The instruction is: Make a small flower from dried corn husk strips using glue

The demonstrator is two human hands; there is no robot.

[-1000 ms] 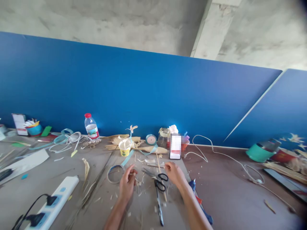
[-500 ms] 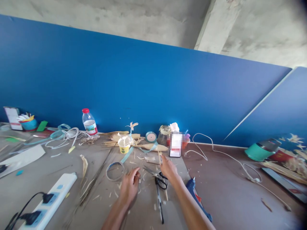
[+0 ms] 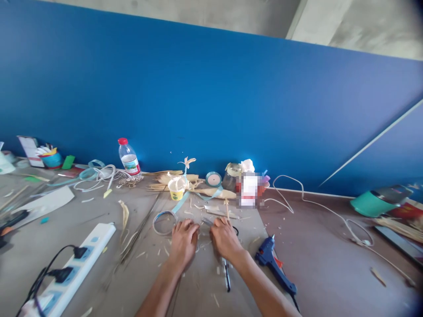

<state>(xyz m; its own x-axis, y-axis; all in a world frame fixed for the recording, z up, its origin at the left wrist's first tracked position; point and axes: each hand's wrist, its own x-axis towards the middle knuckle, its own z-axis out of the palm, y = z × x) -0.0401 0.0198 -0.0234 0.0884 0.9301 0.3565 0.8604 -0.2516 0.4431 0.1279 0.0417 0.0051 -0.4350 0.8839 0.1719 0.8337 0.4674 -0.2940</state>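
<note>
My left hand [image 3: 185, 240] rests low over the table, empty, its fingers loosely bent and apart, just right of a tape roll [image 3: 164, 223]. My right hand [image 3: 226, 240] lies over the scissors [image 3: 208, 221], covering most of them. A blade tip shows to its left, and part of a black handle on the right. Its fingers are loosely bent and apart, without a visible grip. A thin pale stick [image 3: 227, 209] lies just beyond these fingers. Below the right palm is a slim black-and-silver pen-like tool [image 3: 226, 275]. Pale scraps surround both hands.
A blue glue gun [image 3: 272, 264] lies to the right. On the left is a white power strip [image 3: 84, 264] with plugs. A yellow cup [image 3: 176, 189], dried husks [image 3: 214, 193], a glass jar [image 3: 233, 176] and a bottle [image 3: 128, 157] stand along the blue partition [image 3: 211, 97].
My right hand has drawn back and left from the pale stick onto the scissors. My left hand has shifted slightly. The view has tilted down and turned a little left.
</note>
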